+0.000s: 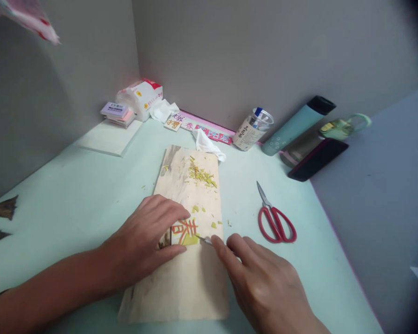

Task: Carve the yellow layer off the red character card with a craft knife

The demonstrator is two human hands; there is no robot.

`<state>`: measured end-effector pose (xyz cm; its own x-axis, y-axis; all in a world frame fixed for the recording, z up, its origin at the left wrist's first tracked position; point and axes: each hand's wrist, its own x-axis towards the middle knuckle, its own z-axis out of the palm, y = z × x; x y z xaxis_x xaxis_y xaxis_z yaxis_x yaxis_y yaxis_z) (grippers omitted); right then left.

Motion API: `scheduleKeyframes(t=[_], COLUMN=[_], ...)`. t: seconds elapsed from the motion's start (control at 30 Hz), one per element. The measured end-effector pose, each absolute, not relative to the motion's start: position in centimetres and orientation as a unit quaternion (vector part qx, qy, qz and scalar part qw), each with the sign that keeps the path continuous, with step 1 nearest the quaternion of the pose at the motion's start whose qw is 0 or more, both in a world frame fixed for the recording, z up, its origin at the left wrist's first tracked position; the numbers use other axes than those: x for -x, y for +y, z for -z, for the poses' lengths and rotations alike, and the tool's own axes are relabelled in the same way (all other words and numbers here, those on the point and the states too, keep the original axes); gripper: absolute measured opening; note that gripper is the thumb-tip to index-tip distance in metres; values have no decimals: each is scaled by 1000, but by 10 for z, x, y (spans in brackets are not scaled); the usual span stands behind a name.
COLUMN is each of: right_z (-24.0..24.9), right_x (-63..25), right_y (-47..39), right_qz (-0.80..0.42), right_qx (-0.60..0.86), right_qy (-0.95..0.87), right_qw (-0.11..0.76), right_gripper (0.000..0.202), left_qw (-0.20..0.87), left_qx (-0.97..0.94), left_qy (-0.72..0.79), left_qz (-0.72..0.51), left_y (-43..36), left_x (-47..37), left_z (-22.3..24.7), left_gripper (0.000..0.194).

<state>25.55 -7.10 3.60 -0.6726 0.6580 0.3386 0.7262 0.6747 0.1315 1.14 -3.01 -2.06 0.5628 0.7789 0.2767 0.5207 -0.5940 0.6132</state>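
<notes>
A small carving block with a red Chinese character on its white and yellow face lies on a pale wooden board. My left hand is closed around the block, the fingers at its far edge and the thumb at its near edge. In my right hand is a thin carving knife, gripped like a pen; its tip touches the block's right edge by the yellow part. Most of the knife's handle is hidden by the fingers. Yellow-green shavings are heaped on the far part of the board, with loose bits nearer the block.
Red-handled scissors lie right of the board. Along the back stand a tissue pack, carved character tiles, a plastic cup, a teal flask, a green-lidded bottle and a dark phone. Stacked blocks sit back left.
</notes>
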Motion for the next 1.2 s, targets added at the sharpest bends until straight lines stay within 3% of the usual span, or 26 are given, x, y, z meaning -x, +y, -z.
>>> scheduleKeyframes(t=[0.43,0.87,1.2], right_z=[-35,-34,-33], right_x=[-256,-280,-284], right_y=[-74,-28,-9], right_qz=[144,-275,-330], right_qx=[382,403,355], right_qy=[-906,-869,-871], right_qw=[115,78,83], right_gripper=[39,29,32], left_qw=[237,250,260], left_qx=[-852,-846,-846], left_qy=[381,384,373], left_qz=[-269,-272,-278], left_y=[-29,-31,-27], left_x=[-10,-10,-7], left_z=[20,22,25], left_gripper=[33,31,32])
